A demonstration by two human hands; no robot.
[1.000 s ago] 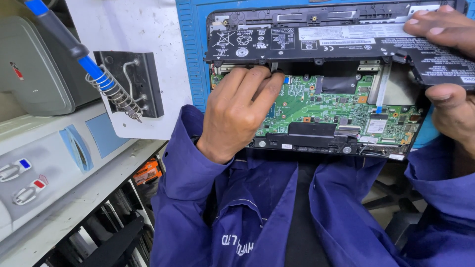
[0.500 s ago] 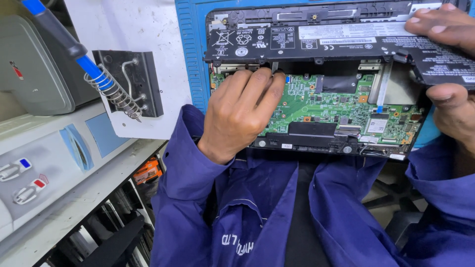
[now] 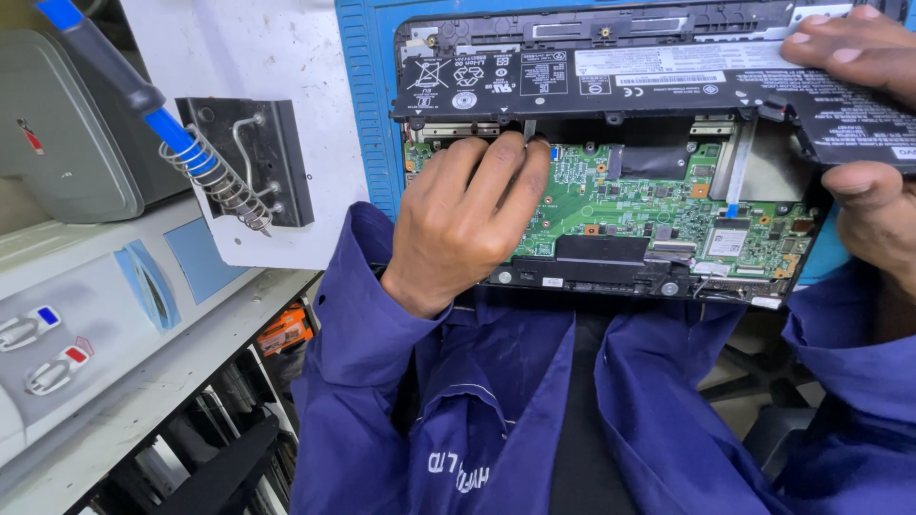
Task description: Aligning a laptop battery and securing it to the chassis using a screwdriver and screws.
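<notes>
An opened laptop (image 3: 611, 277) lies on a blue mat, its green circuit board (image 3: 630, 205) exposed. A long black battery pack (image 3: 611, 81) sits tilted over the board's far edge. My left hand (image 3: 468, 224) rests on the board's left part, fingertips pressed at the battery's near edge by a small connector. My right hand (image 3: 868, 143) holds the battery's right end, fingers on top and thumb below. Blue sleeves cover both arms.
A blue-handled soldering iron (image 3: 143, 105) sits in a coil stand (image 3: 248, 157) on a white sheet at the left. The blue mat (image 3: 367, 114) lies under the laptop. A grey machine with small switches (image 3: 48, 343) stands lower left. Shelves with parts show below.
My left hand's fingers have slid slightly up toward the battery's near edge. My right hand keeps holding the battery's right end.
</notes>
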